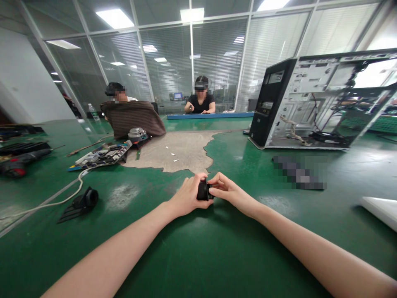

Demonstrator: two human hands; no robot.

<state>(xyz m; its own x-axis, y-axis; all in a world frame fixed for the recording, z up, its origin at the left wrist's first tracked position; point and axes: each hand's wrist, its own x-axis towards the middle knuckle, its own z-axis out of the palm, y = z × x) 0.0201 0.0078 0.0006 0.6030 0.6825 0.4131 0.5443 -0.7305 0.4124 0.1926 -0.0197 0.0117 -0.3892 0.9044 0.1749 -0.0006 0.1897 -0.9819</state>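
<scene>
A small black block-like part (203, 190) is held between my two hands, just above the green table. My left hand (187, 194) is closed around it, fingers over its top and thumb beneath. From the other side my right hand (226, 190) pinches its right end with thumb and forefinger. What exactly the part is cannot be made out, as the fingers hide much of it. Off to the left, a black plastic piece with a round opening (89, 198) lies on the table.
An opened computer case (279, 107) stands at right. A circuit board (105, 155), a white cable (62, 203) and a red-and-black power tool (18, 163) lie at left. A brown cloth-covered shape (133, 118) is behind the board. Two people sit across the table (201, 256).
</scene>
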